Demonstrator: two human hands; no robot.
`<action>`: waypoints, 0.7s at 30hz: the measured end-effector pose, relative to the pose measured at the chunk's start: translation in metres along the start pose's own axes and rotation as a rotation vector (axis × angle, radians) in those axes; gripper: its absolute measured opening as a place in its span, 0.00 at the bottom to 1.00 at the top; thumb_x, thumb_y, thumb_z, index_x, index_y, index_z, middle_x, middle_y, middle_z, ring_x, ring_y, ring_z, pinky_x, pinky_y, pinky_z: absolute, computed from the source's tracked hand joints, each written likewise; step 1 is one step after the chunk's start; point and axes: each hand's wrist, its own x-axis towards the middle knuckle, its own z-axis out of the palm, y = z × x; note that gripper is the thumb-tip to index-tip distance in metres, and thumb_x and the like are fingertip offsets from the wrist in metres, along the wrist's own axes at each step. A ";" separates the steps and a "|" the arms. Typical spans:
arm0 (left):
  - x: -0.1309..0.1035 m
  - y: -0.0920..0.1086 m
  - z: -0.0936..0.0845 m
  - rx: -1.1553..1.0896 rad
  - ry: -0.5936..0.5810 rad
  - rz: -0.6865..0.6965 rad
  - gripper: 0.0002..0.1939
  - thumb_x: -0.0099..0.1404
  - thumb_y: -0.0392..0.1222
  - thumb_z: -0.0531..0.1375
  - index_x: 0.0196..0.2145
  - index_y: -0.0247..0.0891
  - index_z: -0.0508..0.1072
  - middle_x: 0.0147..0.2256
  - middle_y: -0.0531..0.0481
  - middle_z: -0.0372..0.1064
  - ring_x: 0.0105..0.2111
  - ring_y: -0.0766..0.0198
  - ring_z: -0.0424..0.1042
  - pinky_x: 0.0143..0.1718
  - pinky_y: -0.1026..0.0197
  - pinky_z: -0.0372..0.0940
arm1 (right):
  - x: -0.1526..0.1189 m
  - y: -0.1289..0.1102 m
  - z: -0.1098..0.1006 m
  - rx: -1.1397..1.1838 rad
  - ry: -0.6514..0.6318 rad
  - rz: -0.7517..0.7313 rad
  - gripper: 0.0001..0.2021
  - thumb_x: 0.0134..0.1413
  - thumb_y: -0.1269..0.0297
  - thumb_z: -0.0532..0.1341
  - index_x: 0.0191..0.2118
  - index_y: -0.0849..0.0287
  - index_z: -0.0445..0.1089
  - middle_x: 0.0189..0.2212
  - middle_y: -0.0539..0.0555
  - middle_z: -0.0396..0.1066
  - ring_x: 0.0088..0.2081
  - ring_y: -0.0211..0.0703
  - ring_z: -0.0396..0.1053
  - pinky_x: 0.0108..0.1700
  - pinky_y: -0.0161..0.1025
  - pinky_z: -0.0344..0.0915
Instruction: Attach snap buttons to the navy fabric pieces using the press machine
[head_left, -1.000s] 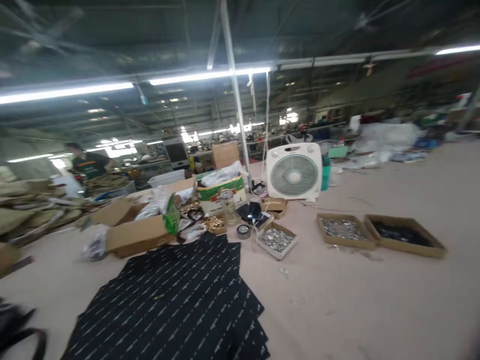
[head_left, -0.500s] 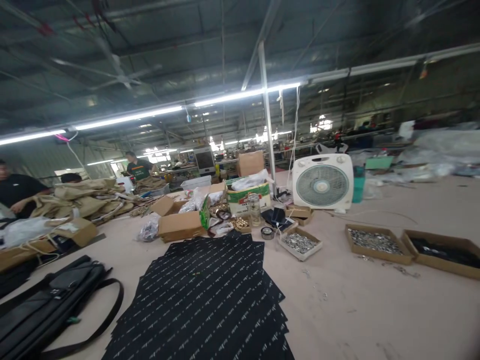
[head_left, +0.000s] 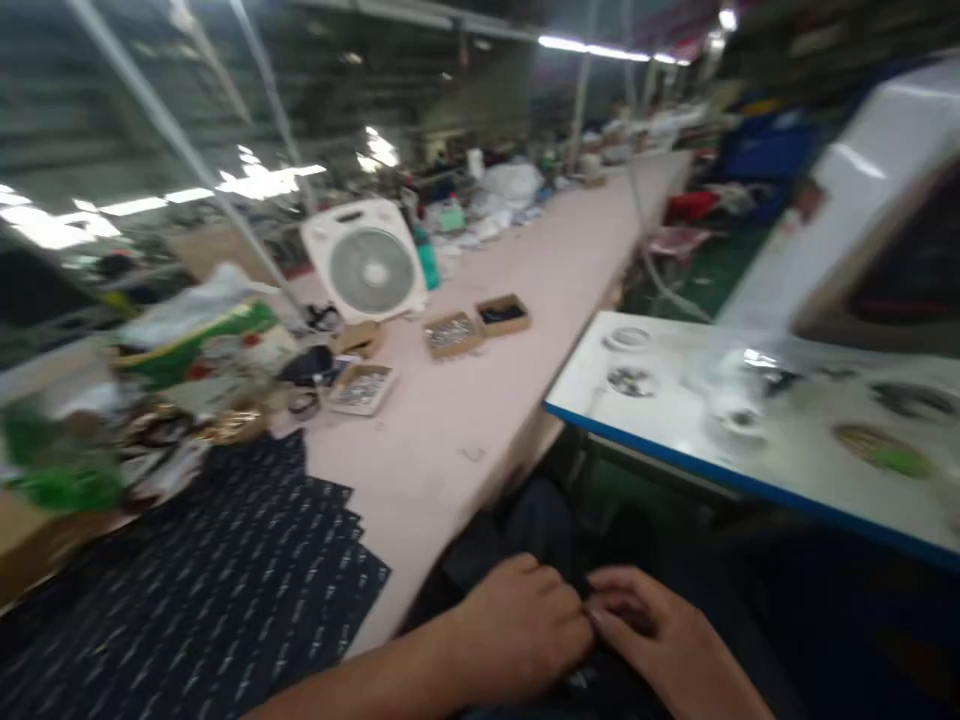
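My left hand (head_left: pixel 521 625) is curled closed above my lap, knuckles up. Touching it from the right is my right hand (head_left: pixel 664 635), its thumb and index finger pinched near the left fingertips. Whatever they hold between them is hidden and blurred. Below the hands lies dark material that I cannot tell apart from my dark clothing. A stack of black printed fabric sheets (head_left: pixel 225 590) covers the table to the left of my left forearm.
A white sewing machine (head_left: pixel 832 220) stands on a white, blue-edged machine table (head_left: pixel 660 440) at the right. On the pink table (head_left: pixel 427 440) are a box fan (head_left: pixel 367 262), a box of metal pieces (head_left: pixel 361 390) and two more small boxes (head_left: pixel 452 337). Cartons fill the left.
The view has swung right and down. Both my hands, the sewing machine and its table have come into sight, while the black bag on the left has left the picture.
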 end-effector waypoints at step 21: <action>-0.019 -0.015 0.004 -1.829 0.070 -0.703 0.08 0.65 0.29 0.54 0.39 0.31 0.72 0.33 0.44 0.71 0.35 0.59 0.68 0.36 0.54 0.63 | -0.021 -0.013 0.009 0.224 0.023 0.061 0.14 0.55 0.71 0.64 0.48 0.54 0.72 0.34 0.48 0.79 0.36 0.38 0.77 0.40 0.34 0.72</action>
